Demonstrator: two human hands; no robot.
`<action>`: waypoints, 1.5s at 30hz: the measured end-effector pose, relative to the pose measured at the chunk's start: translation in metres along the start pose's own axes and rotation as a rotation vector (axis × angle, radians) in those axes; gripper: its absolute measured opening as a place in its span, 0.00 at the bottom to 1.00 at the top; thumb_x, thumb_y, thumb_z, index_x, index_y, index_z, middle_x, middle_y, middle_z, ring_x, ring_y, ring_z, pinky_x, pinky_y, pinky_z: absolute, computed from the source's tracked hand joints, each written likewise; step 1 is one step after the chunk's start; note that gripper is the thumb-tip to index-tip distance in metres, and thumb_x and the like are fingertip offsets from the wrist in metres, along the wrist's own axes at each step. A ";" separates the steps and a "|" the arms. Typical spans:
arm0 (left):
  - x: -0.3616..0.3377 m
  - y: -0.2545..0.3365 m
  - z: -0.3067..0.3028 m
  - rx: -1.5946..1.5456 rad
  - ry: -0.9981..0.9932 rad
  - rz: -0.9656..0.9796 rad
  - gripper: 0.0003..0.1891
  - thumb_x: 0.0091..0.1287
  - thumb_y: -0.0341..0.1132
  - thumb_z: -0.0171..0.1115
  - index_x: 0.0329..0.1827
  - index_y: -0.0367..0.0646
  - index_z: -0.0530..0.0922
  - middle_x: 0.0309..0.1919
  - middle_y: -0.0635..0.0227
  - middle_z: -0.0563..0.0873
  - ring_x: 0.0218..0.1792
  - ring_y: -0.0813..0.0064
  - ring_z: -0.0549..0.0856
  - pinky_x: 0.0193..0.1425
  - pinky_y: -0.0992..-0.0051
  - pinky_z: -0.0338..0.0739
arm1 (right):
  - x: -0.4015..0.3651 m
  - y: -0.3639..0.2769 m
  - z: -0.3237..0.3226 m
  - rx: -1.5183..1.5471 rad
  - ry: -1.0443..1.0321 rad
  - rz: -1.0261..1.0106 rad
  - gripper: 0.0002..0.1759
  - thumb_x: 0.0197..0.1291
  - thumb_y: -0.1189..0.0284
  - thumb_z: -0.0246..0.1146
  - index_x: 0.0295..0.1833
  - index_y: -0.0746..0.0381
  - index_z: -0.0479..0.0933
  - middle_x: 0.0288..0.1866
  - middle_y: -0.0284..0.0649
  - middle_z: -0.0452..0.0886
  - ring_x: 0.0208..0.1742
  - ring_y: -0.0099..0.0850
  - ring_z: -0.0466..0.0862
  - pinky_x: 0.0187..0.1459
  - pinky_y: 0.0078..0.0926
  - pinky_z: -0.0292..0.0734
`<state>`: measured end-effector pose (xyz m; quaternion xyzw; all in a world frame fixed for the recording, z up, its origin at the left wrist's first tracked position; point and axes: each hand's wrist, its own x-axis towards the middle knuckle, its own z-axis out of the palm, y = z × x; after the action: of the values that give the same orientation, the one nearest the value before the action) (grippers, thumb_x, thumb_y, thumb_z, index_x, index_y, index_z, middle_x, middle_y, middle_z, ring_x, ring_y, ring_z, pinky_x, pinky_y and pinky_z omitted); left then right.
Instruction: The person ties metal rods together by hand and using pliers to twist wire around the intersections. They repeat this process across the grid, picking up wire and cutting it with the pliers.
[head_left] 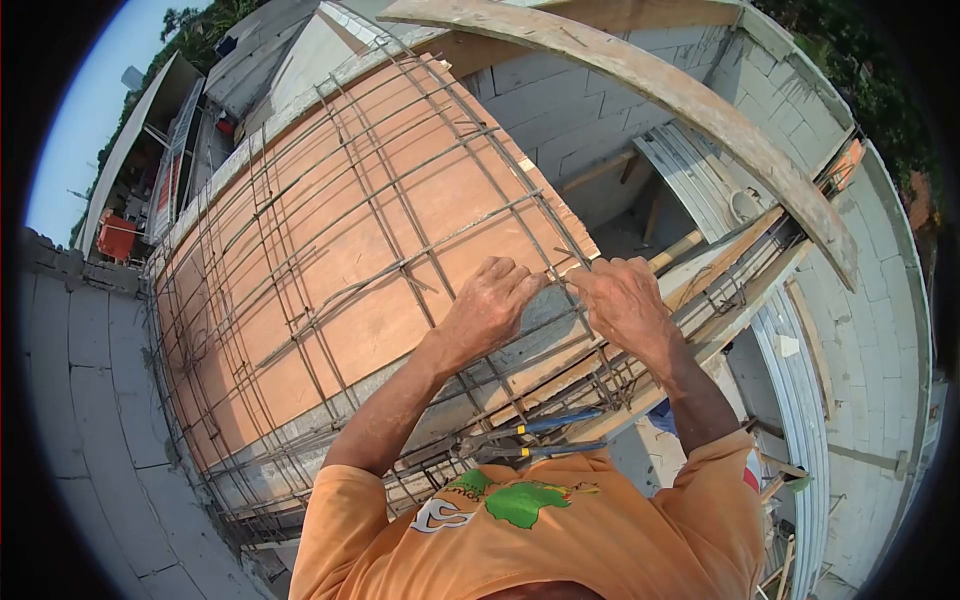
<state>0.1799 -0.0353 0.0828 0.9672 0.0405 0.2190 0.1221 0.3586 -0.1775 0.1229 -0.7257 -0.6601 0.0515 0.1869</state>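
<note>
My left hand is closed, thumb and fingers pinched together, near the right edge of the orange plywood panel. Close beside it, my right hand is closed too, its fingers curled at a rebar crossing. What lies between the fingertips of each hand is too small to name. A grid of steel rebar covers the panel and runs under both hands. Below my hands, a tool with blue handles lies on the bars in front of the orange shirt.
A long wooden plank arches across the upper right. Block walls stand at the left and right. Right of the panel is a deep opening with corrugated metal sheets. Timber beams run beside my right hand.
</note>
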 end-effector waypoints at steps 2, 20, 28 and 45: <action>0.014 -0.003 0.005 -0.091 0.104 -0.009 0.21 0.57 0.18 0.64 0.55 0.40 0.78 0.46 0.59 0.83 0.49 0.60 0.82 0.54 0.62 0.77 | 0.005 0.020 0.007 0.223 0.024 0.041 0.07 0.64 0.72 0.62 0.44 0.60 0.83 0.30 0.43 0.81 0.36 0.41 0.84 0.40 0.43 0.79; 0.070 -0.115 0.066 0.096 0.221 -0.539 0.17 0.61 0.32 0.64 0.53 0.40 0.85 0.68 0.43 0.75 0.69 0.44 0.72 0.72 0.54 0.68 | 0.105 0.119 0.027 -0.299 0.054 -0.022 0.09 0.56 0.79 0.60 0.39 0.59 0.85 0.28 0.46 0.84 0.35 0.45 0.87 0.36 0.43 0.82; 0.074 -0.114 0.062 0.021 0.093 -0.675 0.14 0.65 0.35 0.59 0.50 0.46 0.88 0.70 0.41 0.72 0.73 0.41 0.67 0.74 0.53 0.65 | 0.124 0.146 0.047 0.155 -0.153 0.053 0.09 0.63 0.72 0.59 0.42 0.59 0.85 0.35 0.47 0.86 0.39 0.49 0.85 0.42 0.45 0.79; 0.074 -0.104 0.066 -0.032 0.227 -0.561 0.07 0.63 0.31 0.63 0.38 0.36 0.84 0.48 0.53 0.85 0.64 0.50 0.76 0.72 0.57 0.64 | 0.120 0.130 0.057 0.172 -0.108 0.018 0.13 0.68 0.68 0.59 0.51 0.58 0.85 0.40 0.48 0.87 0.43 0.49 0.86 0.46 0.46 0.80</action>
<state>0.2730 0.0607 0.0292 0.8856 0.3158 0.2841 0.1877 0.4768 -0.0566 0.0465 -0.7091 -0.6558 0.1487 0.2121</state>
